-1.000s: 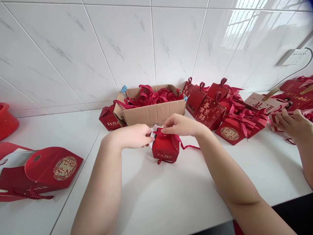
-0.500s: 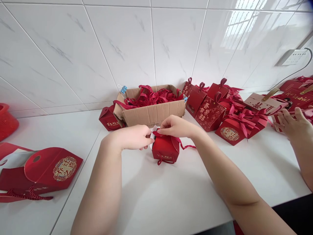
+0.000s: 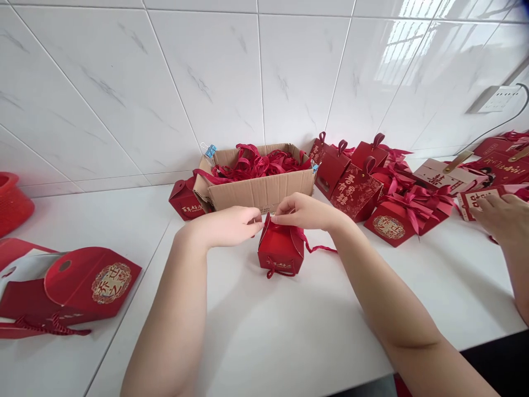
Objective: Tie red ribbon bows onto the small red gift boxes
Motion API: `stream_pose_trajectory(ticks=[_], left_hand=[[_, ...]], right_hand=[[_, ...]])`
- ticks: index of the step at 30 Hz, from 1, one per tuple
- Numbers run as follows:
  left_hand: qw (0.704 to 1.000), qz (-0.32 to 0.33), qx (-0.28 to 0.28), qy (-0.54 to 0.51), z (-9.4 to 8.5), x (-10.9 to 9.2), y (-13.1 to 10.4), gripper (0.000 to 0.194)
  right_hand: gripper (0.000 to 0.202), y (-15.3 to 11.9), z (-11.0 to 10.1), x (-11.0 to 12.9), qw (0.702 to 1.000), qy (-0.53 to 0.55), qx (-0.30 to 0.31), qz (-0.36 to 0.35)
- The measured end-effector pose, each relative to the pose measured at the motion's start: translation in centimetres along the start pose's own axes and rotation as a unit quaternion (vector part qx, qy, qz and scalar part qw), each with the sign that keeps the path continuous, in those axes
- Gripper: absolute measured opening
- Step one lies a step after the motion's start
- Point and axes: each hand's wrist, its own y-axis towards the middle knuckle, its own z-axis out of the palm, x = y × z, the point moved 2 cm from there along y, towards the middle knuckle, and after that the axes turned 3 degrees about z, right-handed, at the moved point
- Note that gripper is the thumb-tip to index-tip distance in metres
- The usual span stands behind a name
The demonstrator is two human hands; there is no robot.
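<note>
Centrally, your left hand (image 3: 229, 226) and right hand (image 3: 306, 211) pinching top of red gift box (image 3: 281, 251), standing on white counter (image 3: 264, 325); marble-tiled wall (image 3: 206, 82) behind.

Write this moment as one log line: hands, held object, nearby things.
left hand: pinches box top | right hand: pinches box top | small red gift box: upright on white counter | cardboard box of red ribbons: behind

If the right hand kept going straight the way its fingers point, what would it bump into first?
The right hand points left across the top of the small red box, so it would most likely meet the left hand, whose fingertips are almost touching it already.
</note>
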Motion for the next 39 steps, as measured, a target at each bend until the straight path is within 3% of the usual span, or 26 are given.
stream_pose_trajectory(ticks=[8, 12, 15, 18, 22, 28, 34, 39], left_hand=[[0.998, 0.053, -0.043, -0.012, 0.2, -0.7, 0.5, 0.019], [0.976, 0.106, -0.146, -0.121, -0.6, -0.9, 0.3, 0.015], [0.904, 0.176, -0.214, -0.326, -1.3, -1.1, -0.1, 0.012], [0.820, 0.228, -0.213, -0.479, -1.8, -1.2, -0.4, 0.010], [0.747, 0.265, -0.229, -0.565, -2.3, -1.0, -0.9, 0.007], [0.620, 0.320, -0.325, -0.638, -3.3, -0.8, -2.6, 0.007], [0.569, 0.367, -0.396, -0.621, -3.6, -1.3, -4.5, 0.008], [0.556, 0.402, -0.370, -0.626, -3.2, -1.9, -6.0, 0.022]], right_hand=[[0.028, 0.1, -0.1, -0.2, 1.000, -0.019, 0.009, 0.001], [0.038, -0.2, -0.4, -0.1, 1.000, -0.025, -0.005, 0.008], [0.043, -0.7, -0.7, 0.4, 0.999, -0.010, -0.035, 0.007], [0.038, -0.9, -0.5, 1.0, 0.998, 0.017, -0.043, -0.029], [0.036, -0.9, 0.1, 1.3, 0.998, -0.012, -0.013, -0.062], [0.042, -0.9, -0.6, 0.5, 0.998, -0.004, -0.041, -0.043], [0.030, -1.7, -1.8, 0.4, 0.999, -0.039, -0.012, -0.019], [0.038, -2.6, -3.1, -0.1, 0.988, -0.141, -0.043, 0.049]])
